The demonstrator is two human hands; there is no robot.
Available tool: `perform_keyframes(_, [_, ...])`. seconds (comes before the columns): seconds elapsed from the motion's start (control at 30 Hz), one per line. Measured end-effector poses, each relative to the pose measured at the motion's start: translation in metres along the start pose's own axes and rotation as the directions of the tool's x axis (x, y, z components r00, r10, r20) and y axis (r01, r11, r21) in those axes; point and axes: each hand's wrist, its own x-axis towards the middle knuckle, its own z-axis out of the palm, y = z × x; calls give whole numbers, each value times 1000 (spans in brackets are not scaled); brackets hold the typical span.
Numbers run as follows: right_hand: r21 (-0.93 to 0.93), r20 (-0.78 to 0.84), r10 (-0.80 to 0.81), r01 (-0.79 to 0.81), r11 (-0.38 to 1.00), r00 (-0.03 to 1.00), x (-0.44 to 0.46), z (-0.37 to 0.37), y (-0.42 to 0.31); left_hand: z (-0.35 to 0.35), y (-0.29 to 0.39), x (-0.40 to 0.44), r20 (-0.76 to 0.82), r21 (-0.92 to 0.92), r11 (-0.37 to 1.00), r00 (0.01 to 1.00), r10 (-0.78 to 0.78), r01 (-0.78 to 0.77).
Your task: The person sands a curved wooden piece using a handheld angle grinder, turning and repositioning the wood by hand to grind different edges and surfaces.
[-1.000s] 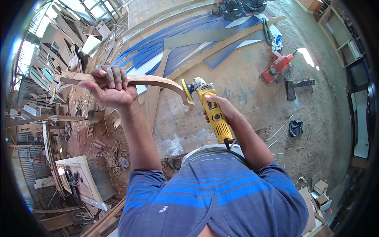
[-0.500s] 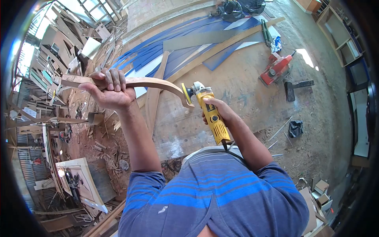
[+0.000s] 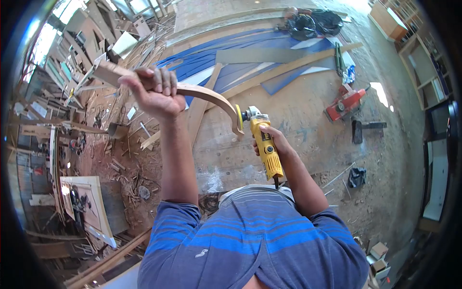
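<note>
My left hand (image 3: 156,94) is wrapped round the thick end of a curved piece of wood (image 3: 211,95), held up above the work table. The wood bends down toward its thin tip on the right. My right hand (image 3: 272,142) grips a yellow angle grinder (image 3: 266,147) around its body, with the cord end near my shirt. A yellow-rimmed disc (image 3: 239,117) on the grinder's head stands on edge against the outer side of the wood's curve, near the tip. Some right-hand fingers are hidden behind the tool.
Beneath lies a plywood table (image 3: 231,164) bearing blue sheets (image 3: 288,79) and long wood strips. A red power tool (image 3: 346,103), a hammer (image 3: 358,131) and green-handled cutters (image 3: 339,60) are on the right. Black plastic bags (image 3: 303,26) sit at the back. Wood scraps litter the ground at left.
The wood, both hands and the grinder have shifted slightly right in view, as has most of the background. The wood tilts more steeply, and the disc stays at its curved end.
</note>
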Motion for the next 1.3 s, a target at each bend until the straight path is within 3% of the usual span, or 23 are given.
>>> perform_keyframes(0.1, [-21, 11, -34, 34, 999, 999, -2, 2, 1, -4, -3, 3, 53, -12, 1000, 999, -4, 5])
perform_keyframes(0.3, [14, 67, -33, 32, 999, 997, 7, -7, 5, 7, -6, -2, 10, -61, 998, 1000, -28, 29])
perform_keyframes(0.8, [51, 34, -68, 66, 997, 997, -13, 7, -1, 19, -3, -11, 31, -46, 998, 998, -47, 48])
perform_keyframes(1.1, [-17, -2, -125, 125, 992, 992, -28, 20, -16, 23, -3, -15, 67, -54, 996, 995, -72, 76])
perform_keyframes(1.3, [-5, -4, -87, 87, 996, 996, -21, 10, -11, 24, -6, -14, 61, -35, 997, 996, -61, 63])
